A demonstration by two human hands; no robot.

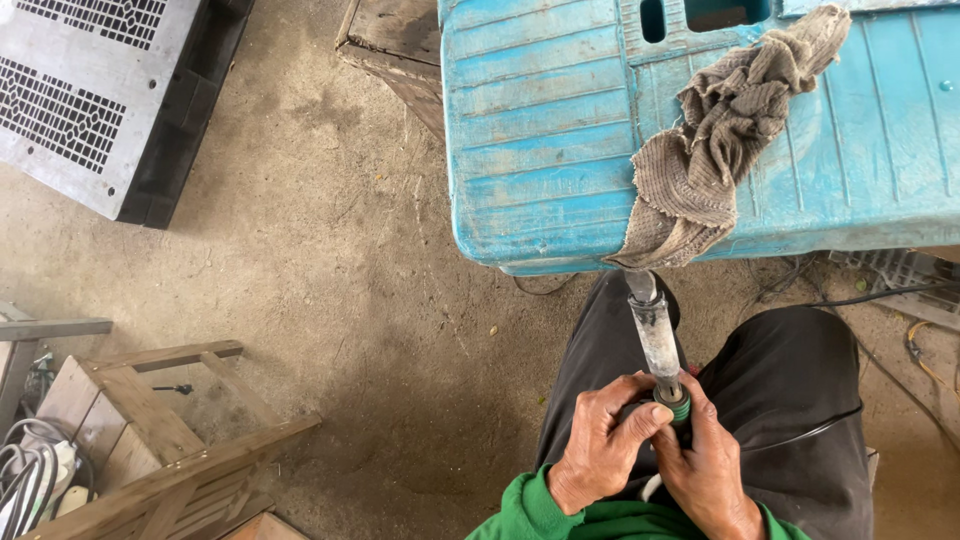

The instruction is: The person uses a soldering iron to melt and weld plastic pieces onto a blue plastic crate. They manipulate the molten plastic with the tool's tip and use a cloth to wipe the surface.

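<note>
I sit with dark trousers over my knees and hold a long grey metal tool (654, 330) upright above my lap. Its lower end carries a green ringed part (681, 408). My left hand (600, 445) wraps around that lower end from the left, thumb on the shaft. My right hand (707, 465) grips the same end from the right, fingers against the green ring. The tool's tip points toward the edge of a worn blue plastic table (540, 150). A crumpled brown-grey rag (725, 130) lies on the table and hangs over its near edge, just above the tool's tip.
A wooden stool frame (160, 440) stands at the lower left, with white cables (30, 470) beside it. A grey perforated metal panel (70, 90) lies at the upper left. Black and yellow wires (900, 310) trail on the dirt floor at the right.
</note>
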